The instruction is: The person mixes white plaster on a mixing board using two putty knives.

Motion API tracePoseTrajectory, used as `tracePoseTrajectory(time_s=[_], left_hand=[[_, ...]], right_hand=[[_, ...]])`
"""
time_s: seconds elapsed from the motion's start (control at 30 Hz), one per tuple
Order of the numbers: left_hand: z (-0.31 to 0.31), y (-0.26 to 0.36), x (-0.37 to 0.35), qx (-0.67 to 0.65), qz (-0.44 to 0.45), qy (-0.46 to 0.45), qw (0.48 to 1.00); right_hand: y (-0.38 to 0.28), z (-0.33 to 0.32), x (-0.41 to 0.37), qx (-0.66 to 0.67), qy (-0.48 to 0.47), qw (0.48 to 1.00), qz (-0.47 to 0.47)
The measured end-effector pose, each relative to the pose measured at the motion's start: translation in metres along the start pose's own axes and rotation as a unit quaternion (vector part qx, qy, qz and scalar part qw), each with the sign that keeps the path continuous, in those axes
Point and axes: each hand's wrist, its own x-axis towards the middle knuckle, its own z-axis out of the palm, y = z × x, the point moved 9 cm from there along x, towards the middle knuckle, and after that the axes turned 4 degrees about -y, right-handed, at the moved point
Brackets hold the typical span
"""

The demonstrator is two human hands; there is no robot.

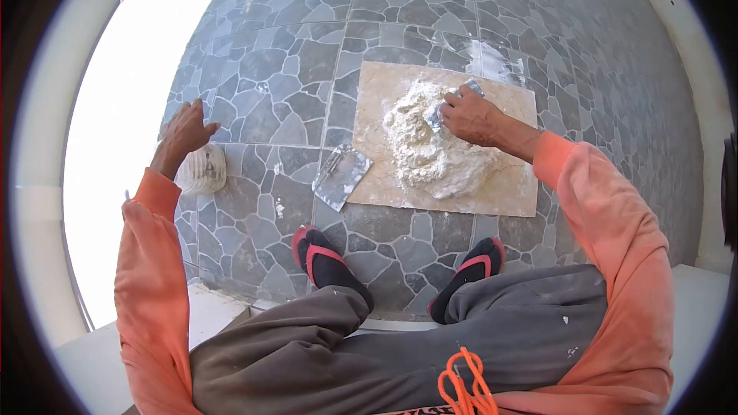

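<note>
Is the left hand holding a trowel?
No, the left hand presses on the stone floor, empty; the spare trowel lies apart at the tile edge.

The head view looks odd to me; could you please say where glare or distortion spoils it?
Head view: strong fisheye bends the stone-pattern floor into a dome, with dark vignette corners; head view: the left side beyond the left hand is blown out white; the right hand, its trowel and white paste heap are sharp.
</note>
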Motion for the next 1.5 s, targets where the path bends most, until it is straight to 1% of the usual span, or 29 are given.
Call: tracePoseTrajectory(time_s=[0.03, 0.07, 0.17, 0.2, 0.3, 0.4, 0.47, 0.5, 0.53, 0.6, 0.63, 0.7, 0.73, 0.77, 0.83, 0.87, 0.97, 1.0, 1.07, 1.1, 1.17, 1.27, 1.3, 1.37, 1.47, 1.5], left_hand=[[0.003, -0.021, -0.005, 0.028, -0.034, -0.036, 0.998], [0.012, -0.04, -0.007, 0.037, -0.044, -0.057, 0.997], [0.041, -0.065, -0.023, 0.048, -0.086, -0.098, 0.99], [0.05, -0.072, -0.028, 0.029, -0.105, -0.118, 0.987], [0.055, -0.076, -0.049, -0.016, -0.109, -0.048, 0.993], [0.059, -0.093, -0.053, -0.049, -0.079, 0.091, 0.992], [0.071, -0.105, -0.05, -0.045, -0.107, 0.041, 0.992], [0.081, -0.112, -0.05, -0.042, -0.12, 0.014, 0.992], [0.089, -0.119, -0.05, -0.065, -0.117, 0.037, 0.99], [0.102, -0.13, -0.05, -0.085, -0.112, 0.032, 0.99], [0.108, -0.133, -0.053, -0.095, -0.11, 0.027, 0.989], [0.113, -0.134, -0.053, -0.11, -0.083, 0.066, 0.988], [0.121, -0.134, -0.053, -0.121, -0.076, 0.076, 0.987], [0.127, -0.135, -0.051, -0.132, -0.069, 0.086, 0.985], [0.123, -0.135, -0.053, -0.154, -0.058, 0.171, 0.971], [0.12, -0.135, -0.056, -0.164, -0.05, 0.213, 0.962], [0.13, -0.14, -0.047, -0.22, -0.103, 0.128, 0.962], [0.123, -0.137, -0.048, -0.215, -0.1, 0.138, 0.962], [0.116, -0.129, -0.056, -0.205, -0.096, 0.153, 0.962], [0.112, -0.126, -0.061, -0.205, -0.096, 0.145, 0.963], [0.097, -0.119, -0.064, -0.202, -0.09, 0.131, 0.966], [0.087, -0.121, -0.059, -0.203, -0.04, 0.115, 0.972], [0.082, -0.115, -0.058, -0.198, -0.011, 0.108, 0.974], [0.076, -0.105, -0.059, -0.185, 0.041, 0.09, 0.978], [0.062, -0.09, -0.059, -0.189, 0.12, 0.091, 0.97], [0.054, -0.08, -0.06, -0.163, 0.107, 0.058, 0.979]], right_hand=[[0.0, 0.007, 0.002, -0.005, 0.002, 1.0, 0.007], [-0.007, 0.021, 0.002, -0.009, -0.009, 1.0, -0.003], [-0.021, 0.05, -0.01, -0.009, -0.103, 0.994, -0.045], [-0.014, 0.05, -0.012, 0.019, -0.129, 0.991, -0.04], [0.008, 0.021, -0.009, 0.035, -0.164, 0.986, -0.003], [0.004, -0.008, 0.005, 0.014, -0.041, 0.999, 0.016], [-0.01, -0.018, 0.014, -0.003, 0.041, 0.999, 0.015], [-0.02, -0.001, 0.018, -0.005, 0.011, 1.0, -0.005], [-0.029, 0.012, 0.021, -0.008, -0.02, 0.999, -0.026], [-0.037, 0.033, 0.015, -0.019, -0.089, 0.994, -0.062], [-0.036, 0.035, 0.01, -0.015, -0.093, 0.993, -0.064], [-0.029, 0.034, 0.002, -0.012, -0.1, 0.992, -0.069], [-0.022, 0.036, -0.001, 0.017, -0.119, 0.991, -0.058], [-0.015, 0.032, -0.003, 0.012, -0.1, 0.994, -0.046], [-0.007, 0.017, -0.012, 0.003, -0.064, 0.998, -0.023], [-0.004, 0.014, -0.018, 0.019, -0.065, 0.998, -0.001], [-0.017, 0.053, -0.04, 0.018, -0.106, 0.994, -0.03], [-0.021, 0.048, -0.046, 0.018, -0.082, 0.996, -0.044], [-0.008, 0.055, -0.045, 0.038, -0.122, 0.991, -0.032], [0.001, 0.053, -0.046, 0.048, -0.144, 0.988, -0.027], [0.02, 0.044, -0.05, 0.087, -0.123, 0.989, 0.001], [0.036, 0.057, -0.061, 0.136, -0.136, 0.98, 0.056], [0.04, 0.062, -0.065, 0.147, -0.14, 0.977, 0.069], [0.045, 0.073, -0.071, 0.17, -0.147, 0.97, 0.089], [0.051, 0.075, -0.071, 0.18, -0.14, 0.968, 0.102], [0.054, 0.071, -0.071, 0.186, -0.134, 0.968, 0.104]])
